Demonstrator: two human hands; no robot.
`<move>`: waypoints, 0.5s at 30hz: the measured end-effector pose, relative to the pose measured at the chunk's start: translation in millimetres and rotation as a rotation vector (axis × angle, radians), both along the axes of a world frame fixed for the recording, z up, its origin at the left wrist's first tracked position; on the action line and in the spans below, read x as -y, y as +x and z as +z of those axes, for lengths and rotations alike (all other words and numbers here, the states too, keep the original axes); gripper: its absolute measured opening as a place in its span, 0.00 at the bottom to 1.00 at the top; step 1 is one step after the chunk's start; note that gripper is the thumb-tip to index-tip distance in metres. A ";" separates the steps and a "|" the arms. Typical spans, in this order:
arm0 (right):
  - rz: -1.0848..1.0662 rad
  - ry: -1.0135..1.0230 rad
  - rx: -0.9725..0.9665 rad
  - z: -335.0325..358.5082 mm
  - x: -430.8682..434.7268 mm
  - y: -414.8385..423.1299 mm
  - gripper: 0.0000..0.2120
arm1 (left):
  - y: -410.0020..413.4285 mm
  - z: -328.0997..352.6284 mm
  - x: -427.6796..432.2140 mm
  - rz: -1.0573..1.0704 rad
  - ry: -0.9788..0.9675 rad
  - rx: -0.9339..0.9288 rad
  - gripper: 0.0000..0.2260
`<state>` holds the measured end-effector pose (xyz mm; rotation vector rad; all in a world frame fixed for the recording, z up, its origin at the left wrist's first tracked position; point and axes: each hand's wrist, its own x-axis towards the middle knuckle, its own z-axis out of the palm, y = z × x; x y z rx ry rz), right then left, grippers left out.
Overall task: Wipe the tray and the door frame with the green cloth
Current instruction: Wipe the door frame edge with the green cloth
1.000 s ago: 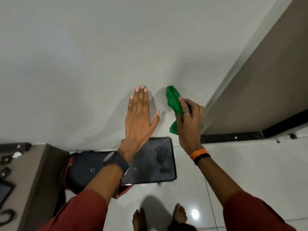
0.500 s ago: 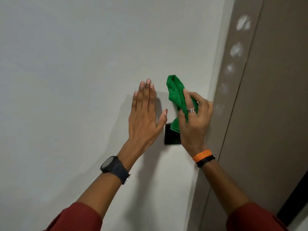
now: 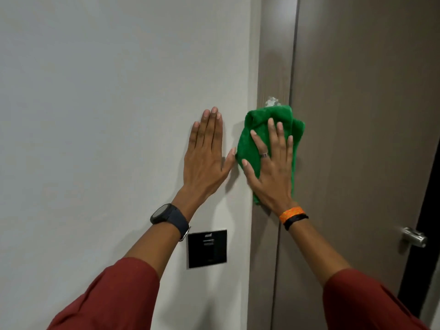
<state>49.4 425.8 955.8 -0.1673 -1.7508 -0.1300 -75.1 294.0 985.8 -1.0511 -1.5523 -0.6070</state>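
My right hand (image 3: 271, 167) lies flat with spread fingers on the green cloth (image 3: 259, 129) and presses it against the brown door frame (image 3: 273, 67). A whitish foamy smear (image 3: 272, 101) shows on the frame just above the cloth. My left hand (image 3: 206, 153) rests flat and open on the white wall (image 3: 107, 103), its thumb nearly touching the cloth's left edge. The tray is out of view.
A black square wall panel (image 3: 207, 248) sits on the wall below my left wrist. The brown door (image 3: 362, 115) fills the right side, with a metal handle (image 3: 413, 236) at its right edge.
The view rose from the floor and tray to the door frame. My right hand moved right from the wall and spread the bunched cloth flat on the frame. My left hand stayed on the wall.
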 end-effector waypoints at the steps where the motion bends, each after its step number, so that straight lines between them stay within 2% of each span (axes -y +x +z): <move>1: -0.006 0.006 -0.016 -2.7 -4.7 -4.5 0.31 | -3.9 -1.4 -4.0 0.031 0.007 -0.025 0.34; 5: -0.060 0.019 -0.147 0.7 -7.7 -17.8 0.34 | -10.3 -3.9 -13.0 0.064 0.061 -0.071 0.35; 10: -0.097 0.030 -0.159 41.0 -14.7 -17.7 0.39 | -10.7 -6.5 -14.9 0.101 0.033 -0.124 0.34; 15: -0.111 0.036 -0.195 65.4 -16.0 -21.4 0.39 | -12.2 -7.7 -15.3 0.093 0.054 -0.132 0.32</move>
